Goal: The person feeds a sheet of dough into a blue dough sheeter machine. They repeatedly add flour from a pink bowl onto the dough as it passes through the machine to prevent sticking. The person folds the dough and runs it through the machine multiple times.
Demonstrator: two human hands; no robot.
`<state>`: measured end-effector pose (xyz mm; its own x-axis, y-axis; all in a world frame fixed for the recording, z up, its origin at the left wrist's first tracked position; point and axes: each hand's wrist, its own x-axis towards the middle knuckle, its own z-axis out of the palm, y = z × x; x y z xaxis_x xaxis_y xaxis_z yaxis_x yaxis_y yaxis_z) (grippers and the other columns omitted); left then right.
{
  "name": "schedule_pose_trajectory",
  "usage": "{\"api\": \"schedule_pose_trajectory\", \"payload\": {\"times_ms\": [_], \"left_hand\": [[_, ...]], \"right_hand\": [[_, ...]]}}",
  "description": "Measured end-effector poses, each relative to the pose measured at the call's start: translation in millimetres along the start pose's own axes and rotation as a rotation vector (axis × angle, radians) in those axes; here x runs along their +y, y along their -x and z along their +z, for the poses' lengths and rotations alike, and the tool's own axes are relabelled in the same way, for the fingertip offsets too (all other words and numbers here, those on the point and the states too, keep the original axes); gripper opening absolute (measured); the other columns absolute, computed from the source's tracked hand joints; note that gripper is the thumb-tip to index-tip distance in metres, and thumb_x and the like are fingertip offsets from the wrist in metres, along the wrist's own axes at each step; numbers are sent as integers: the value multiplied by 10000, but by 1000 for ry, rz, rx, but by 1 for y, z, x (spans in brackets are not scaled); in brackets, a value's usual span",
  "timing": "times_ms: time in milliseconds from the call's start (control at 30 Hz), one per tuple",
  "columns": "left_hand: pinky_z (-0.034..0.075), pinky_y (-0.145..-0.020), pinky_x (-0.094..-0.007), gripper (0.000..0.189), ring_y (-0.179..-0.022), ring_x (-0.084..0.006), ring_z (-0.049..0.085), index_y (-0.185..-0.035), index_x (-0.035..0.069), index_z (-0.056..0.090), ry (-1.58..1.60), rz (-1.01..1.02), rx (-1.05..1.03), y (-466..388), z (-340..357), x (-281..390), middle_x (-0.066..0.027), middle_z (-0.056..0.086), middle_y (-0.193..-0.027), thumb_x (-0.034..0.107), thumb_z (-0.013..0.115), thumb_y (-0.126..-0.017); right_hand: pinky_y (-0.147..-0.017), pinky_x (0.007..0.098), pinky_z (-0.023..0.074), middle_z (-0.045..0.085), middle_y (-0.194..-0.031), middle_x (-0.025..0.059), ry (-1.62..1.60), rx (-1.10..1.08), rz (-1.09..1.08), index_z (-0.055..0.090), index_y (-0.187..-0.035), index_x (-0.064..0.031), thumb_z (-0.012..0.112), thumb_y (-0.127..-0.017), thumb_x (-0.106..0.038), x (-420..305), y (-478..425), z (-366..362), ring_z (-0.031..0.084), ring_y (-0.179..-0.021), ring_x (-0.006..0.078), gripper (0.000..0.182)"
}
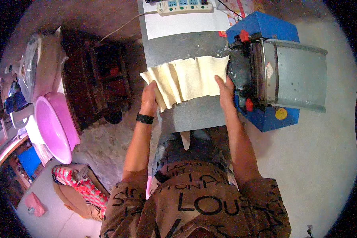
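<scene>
A pale yellow dough sheet (193,78) stretches between my two hands above a grey tabletop (193,116). Its left part is gathered into several folds, while the right part is flatter. My left hand (149,98), with a black band at the wrist, grips the left end with the thumb on top. The right end is pinched by my right hand (226,90), thumb on top and fingers mostly hidden beneath. Just right of that hand stands a blue dough-rolling machine (263,119) with red knobs and rollers partly in shadow.
A metal tray (300,76) extends from the machine's right side. At the table's far end, a power strip (184,7) lies on a white sheet (187,26), its cord running left. Left are a dark wooden piece of furniture (92,74) and a pink basin (53,131).
</scene>
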<state>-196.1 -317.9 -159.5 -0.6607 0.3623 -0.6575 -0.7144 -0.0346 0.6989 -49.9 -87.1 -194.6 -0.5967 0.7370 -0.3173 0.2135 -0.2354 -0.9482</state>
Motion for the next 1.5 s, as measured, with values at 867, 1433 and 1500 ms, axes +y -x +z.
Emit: {"api": "schedule_pose_trajectory", "payload": {"times_ms": [867, 1433, 1500], "left_hand": [[405, -751, -435, 363, -851, -361, 495, -980, -31, 530, -1178, 759, 325, -23, 62, -31, -190, 539, -882, 147, 647, -686], [491, -676, -293, 283, -780, -166, 603, -1027, -39, 552, -152, 5, -91, 23, 75, 31, -89, 620, -925, 187, 556, -857], [508, -676, -309, 287, -782, -183, 604, -1049, -17, 532, -57, 43, -45, 43, 76, 37, -99, 611, -952, 201, 561, -863]], "right_hand": [[-830, 317, 456, 576, -1095, 84, -261, 30, 366, 504, -1156, 6, 651, -776, -110, 2, 22, 4, 567, -978, 202, 423], [-634, 308, 484, 657, -825, 78, 40, 61, 53, 628, -909, 32, 643, -773, -165, -65, 45, 20, 609, -695, 166, 240], [-601, 288, 491, 663, -802, 83, 154, -120, -66, 642, -911, -2, 647, -777, -172, -83, 61, 36, 618, -691, 137, 217]]}}
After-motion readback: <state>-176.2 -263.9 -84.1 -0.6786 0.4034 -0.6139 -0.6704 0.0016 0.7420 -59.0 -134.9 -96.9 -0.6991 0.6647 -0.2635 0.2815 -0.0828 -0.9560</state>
